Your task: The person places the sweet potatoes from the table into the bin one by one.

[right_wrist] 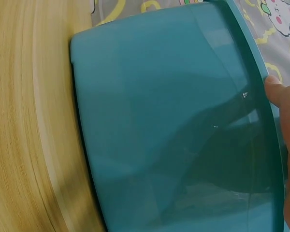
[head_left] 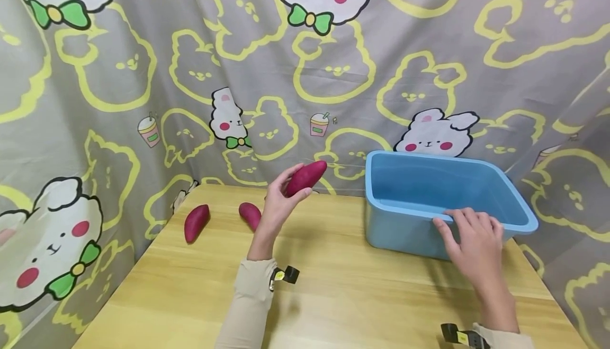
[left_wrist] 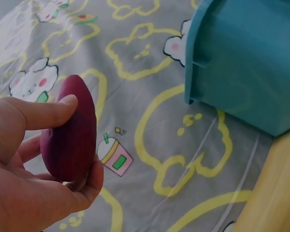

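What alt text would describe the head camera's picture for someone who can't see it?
A person's left fingers hold up a tapered, purplish-red sweet potato above a pale wooden table, while the right fingers curl over the near rim of a rectangular blue plastic bin. Two similar sweet potatoes lie at left.

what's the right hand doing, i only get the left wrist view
Observer: The right hand holds the blue bin by its near rim.
Operator: any more like the one i see held up
Observer: Yes, besides the held tuber in the left hand, the head view shows a first loose tuber and a second loose tuber on the wooden table, left of the bin.
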A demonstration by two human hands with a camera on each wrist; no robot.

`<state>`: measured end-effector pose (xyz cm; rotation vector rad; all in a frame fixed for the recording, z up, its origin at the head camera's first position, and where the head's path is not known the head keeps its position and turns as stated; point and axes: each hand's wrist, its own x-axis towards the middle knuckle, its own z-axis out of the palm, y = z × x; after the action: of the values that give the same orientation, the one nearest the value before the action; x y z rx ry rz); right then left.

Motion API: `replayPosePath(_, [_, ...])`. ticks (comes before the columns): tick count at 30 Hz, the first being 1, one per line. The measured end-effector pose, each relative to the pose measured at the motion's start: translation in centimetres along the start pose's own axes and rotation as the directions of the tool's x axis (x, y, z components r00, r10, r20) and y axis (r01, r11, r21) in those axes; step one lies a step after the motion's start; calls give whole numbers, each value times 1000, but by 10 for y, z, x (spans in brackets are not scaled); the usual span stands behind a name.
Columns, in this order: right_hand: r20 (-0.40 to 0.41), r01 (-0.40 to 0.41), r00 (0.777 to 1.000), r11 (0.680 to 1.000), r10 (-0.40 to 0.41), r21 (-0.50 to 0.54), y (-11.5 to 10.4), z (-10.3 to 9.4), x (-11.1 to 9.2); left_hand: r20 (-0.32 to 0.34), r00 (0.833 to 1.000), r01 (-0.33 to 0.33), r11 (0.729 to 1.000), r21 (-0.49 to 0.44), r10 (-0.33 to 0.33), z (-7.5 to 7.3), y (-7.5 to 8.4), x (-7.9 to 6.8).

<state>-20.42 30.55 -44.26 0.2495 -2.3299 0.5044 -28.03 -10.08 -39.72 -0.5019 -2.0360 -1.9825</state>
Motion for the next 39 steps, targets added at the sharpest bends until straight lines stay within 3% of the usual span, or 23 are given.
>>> replayPosePath(8, [-28, 11, 1000, 1000, -11, 14, 2, 3, -1, 25, 1000, -11, 1000, -7, 12, 11, 6, 10])
replayPosePath(27, [-43, 24, 999, 1000, -24, 7, 6, 2, 2, 30, 996, -77, 985, -156, 83, 42, 7, 13])
replayPosePath(35, [-22, 15, 1000, 1000, -15, 7, 3, 4, -4, 28, 999, -11, 983, -183, 16, 49, 2, 8])
replayPosePath(39, [-47, 24, 999, 1000, -23, 12, 3, 3, 1, 35, 999, -8, 976, -219, 16, 51, 3, 8])
